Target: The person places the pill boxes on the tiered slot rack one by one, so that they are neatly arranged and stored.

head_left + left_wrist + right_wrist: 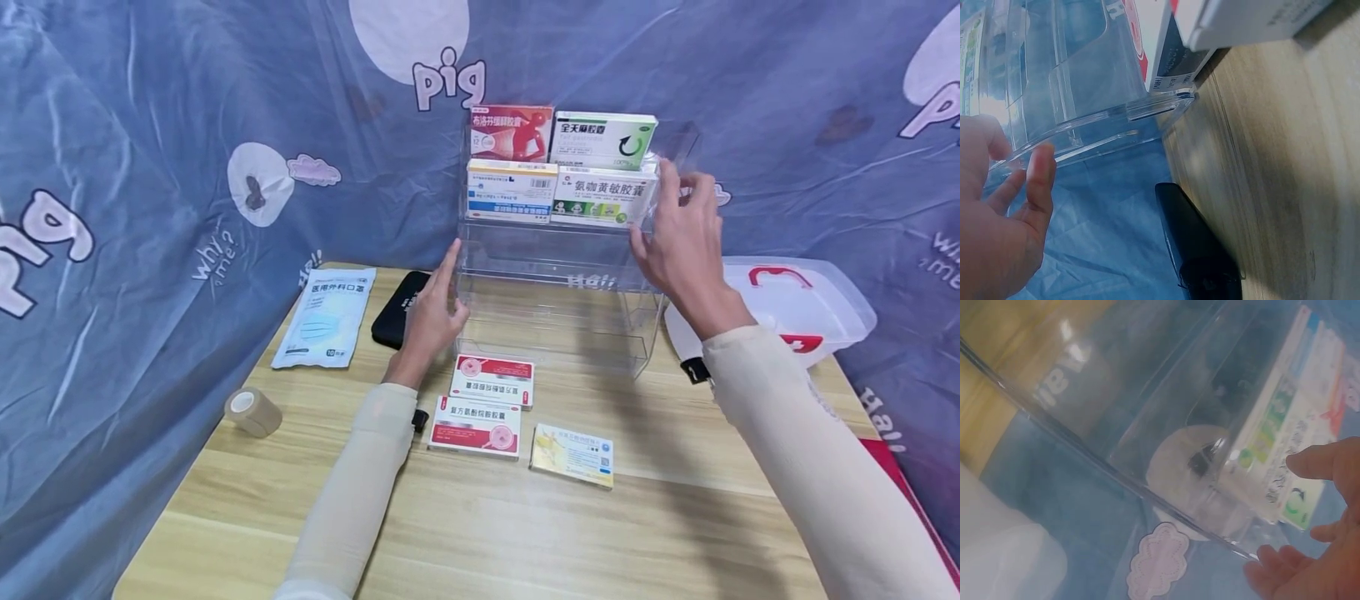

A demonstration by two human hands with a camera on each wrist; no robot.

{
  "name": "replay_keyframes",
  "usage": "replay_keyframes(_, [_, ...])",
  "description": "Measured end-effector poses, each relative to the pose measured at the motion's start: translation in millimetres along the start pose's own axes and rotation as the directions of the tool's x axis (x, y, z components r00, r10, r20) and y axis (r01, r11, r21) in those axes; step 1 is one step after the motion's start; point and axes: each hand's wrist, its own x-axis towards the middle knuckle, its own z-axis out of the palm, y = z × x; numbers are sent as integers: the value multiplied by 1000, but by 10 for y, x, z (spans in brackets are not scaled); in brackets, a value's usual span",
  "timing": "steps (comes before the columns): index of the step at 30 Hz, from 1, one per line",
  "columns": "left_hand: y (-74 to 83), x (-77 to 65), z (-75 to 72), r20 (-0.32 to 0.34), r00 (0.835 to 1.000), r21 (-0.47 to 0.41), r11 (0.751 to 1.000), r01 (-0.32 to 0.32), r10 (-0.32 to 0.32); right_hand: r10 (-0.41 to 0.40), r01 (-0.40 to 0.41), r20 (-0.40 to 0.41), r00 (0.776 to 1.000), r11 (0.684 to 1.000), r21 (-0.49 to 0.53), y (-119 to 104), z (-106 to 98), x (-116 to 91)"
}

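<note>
A clear acrylic tiered rack [555,250] stands on the table with medicine boxes in its upper tiers. My right hand [686,237] is at the rack's upper right, thumb and fingers spread apart beside the white-and-green capsule box [600,198]. In the right wrist view the thumb [1313,461] overlaps the box stack, with the other fingers by the rack's edge. Behind that box is another green-and-white box [603,137]; to its left are a blue-and-white box [512,193] and a red box [512,133]. My left hand [435,312] has its fingers extended along the rack's left side.
Two red-and-white boxes [474,425] and a yellow-and-white box [572,455] lie before the rack. Left are a mask packet [322,321], a black case [397,310] and a tan tape roll [258,414]. A clear plastic bin [832,304] sits right; a blue cloth [187,100] hangs behind.
</note>
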Motion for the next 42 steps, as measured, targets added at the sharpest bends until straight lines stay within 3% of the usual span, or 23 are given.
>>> replay_keyframes(3, [-6,-11,2,-1,1000,-7,1000,0,0,-42,41,6,999,997,63,43,-23,-241])
replay_keyframes(7, [-11,-14,20,4,1000,-6,1000,-5,5,-46,20,181,982,990,143,237,-41,-636])
replay_keyframes(10, [-6,-8,20,0,1000,0,1000,-5,5,-63,-5,375,925,984,177,458,-1,-904])
replay_keyframes(13, [-8,0,-3,-6,1000,2,1000,-3,3,-86,-37,538,839,976,214,647,98,-1166])
replay_keyframes(16, [-14,7,-21,-7,1000,-1,1000,-4,4,-90,-86,640,763,967,239,754,194,-1453])
replay_keyframes(23, [-17,21,0,1,1000,3,1000,1,-1,-104,-125,713,694,957,261,831,318,-1971])
replay_keyframes(27, [-12,13,5,-3,1000,-1,1000,-1,1,-106,-230,762,638,919,320,783,381,-2150])
replay_keyframes(30, [-12,7,9,-10,1000,-6,1000,-6,6,-137,-256,758,638,891,376,720,442,-2243])
replay_keyframes(38, [-10,3,5,-13,1000,-11,1000,-7,7,-208,-109,663,719,909,403,558,537,-2368])
replay_keyframes(42, [0,3,7,-11,1000,-9,1000,-5,5,-190,-94,643,742,920,381,517,543,-2412])
